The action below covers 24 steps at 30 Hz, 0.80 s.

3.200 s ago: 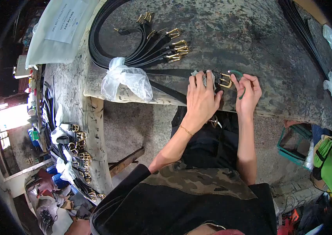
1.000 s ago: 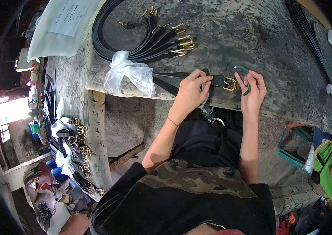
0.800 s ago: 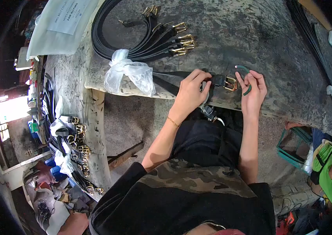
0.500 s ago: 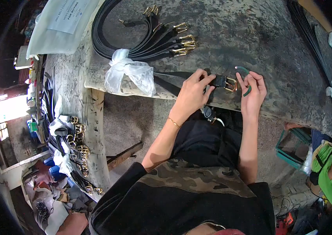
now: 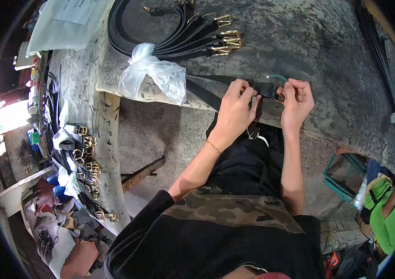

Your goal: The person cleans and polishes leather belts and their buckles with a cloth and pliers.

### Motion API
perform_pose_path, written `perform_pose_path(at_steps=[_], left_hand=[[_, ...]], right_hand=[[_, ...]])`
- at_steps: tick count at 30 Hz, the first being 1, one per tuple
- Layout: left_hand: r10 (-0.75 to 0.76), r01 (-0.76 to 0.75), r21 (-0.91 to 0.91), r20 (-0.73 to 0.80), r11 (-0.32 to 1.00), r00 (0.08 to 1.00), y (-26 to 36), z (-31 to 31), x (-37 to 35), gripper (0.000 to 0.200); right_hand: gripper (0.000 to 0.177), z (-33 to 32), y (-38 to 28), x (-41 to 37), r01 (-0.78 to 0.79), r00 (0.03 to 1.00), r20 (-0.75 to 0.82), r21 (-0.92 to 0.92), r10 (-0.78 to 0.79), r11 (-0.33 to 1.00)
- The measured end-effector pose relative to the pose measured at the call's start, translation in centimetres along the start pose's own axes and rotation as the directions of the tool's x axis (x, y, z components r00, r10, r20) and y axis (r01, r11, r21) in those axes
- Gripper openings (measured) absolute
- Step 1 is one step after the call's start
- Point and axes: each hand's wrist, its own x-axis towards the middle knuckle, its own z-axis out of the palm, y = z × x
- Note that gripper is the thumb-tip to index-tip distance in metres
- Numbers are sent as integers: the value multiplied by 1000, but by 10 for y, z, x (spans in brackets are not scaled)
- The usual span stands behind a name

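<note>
In the head view, my left hand (image 5: 238, 104) pinches a black belt (image 5: 267, 89) close to its buckle end, at the table's near edge. My right hand (image 5: 297, 106) has its fingers closed at the buckle (image 5: 279, 95), which they partly cover. From these fingers sticks out a thin, curved green piece (image 5: 278, 76) with a pale tip; its kind is not clear. The belt's strap runs left under a knotted clear plastic bag (image 5: 153, 72). Behind that bag lies a coiled bundle of black belts (image 5: 160, 50) with gold buckles.
A paint-stained table (image 5: 327, 60) spans the front. More buckled belts (image 5: 88, 158) hang over the left table. A plastic-wrapped pack (image 5: 67, 35) lies back left, dark straps (image 5: 376, 56) at far right. A person in green (image 5: 390, 209) is at lower right beside a green-framed stool (image 5: 344, 174).
My right hand has moved left with the green piece, from beside the buckle onto it. The left hand keeps its hold on the belt. The camera view has shifted slightly.
</note>
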Motion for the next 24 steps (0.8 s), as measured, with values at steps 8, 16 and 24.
perform_pose_path(at_steps=[8, 16, 24], left_hand=[[-36, 13, 131, 170, 991, 985, 12, -19, -14, 40], [-45, -26, 224, 305, 974, 951, 21, -36, -13, 57], [-68, 8, 145, 414, 989, 908, 23, -52, -6, 68]], right_hand=[[8, -2, 3, -10, 123, 990, 97, -201, -106, 972], [8, -1, 2, -10, 186, 980, 130, -300, -153, 936], [9, -2, 5, -9, 171, 983, 104, -217, -151, 961]])
